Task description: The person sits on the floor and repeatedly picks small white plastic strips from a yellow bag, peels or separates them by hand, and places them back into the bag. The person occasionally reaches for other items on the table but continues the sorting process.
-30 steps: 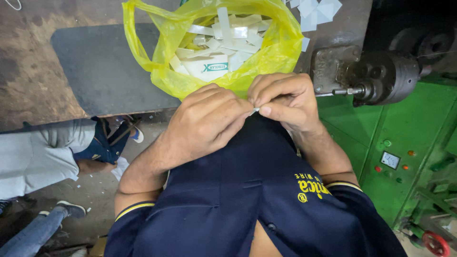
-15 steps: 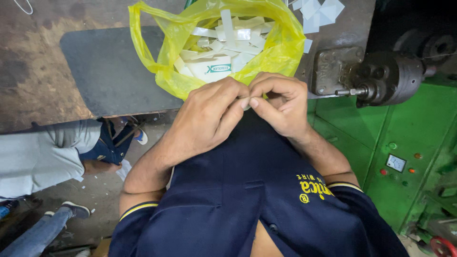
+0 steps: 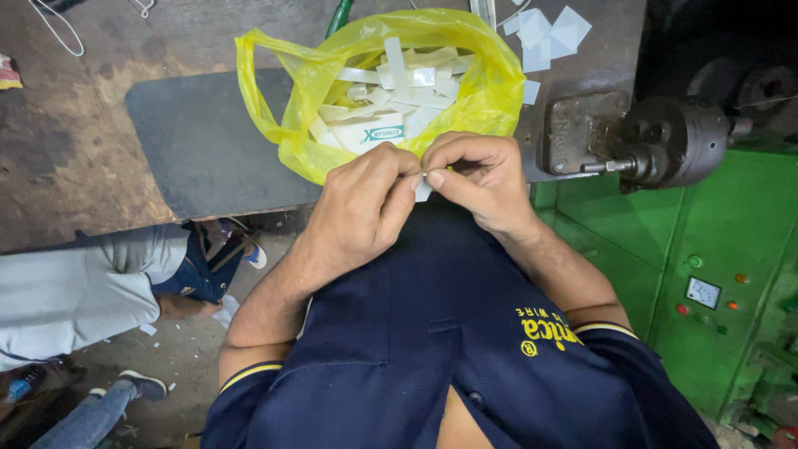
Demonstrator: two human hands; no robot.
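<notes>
Both hands pinching one small white strip at the near edge of the desk.
The left hand (image 3: 366, 208) and right hand (image 3: 478, 179) meet fingertip to fingertip, each clenched on the white strip (image 3: 423, 190); the yellow bag (image 3: 287, 100) of strips lies just beyond, on the desk (image 3: 75, 158).

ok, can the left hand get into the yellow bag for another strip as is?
Probably yes. The yellow bag lies open-mouthed just beyond the left hand, nothing between. But both hands pinch a small white piece, so the left hand must let go first.
</notes>
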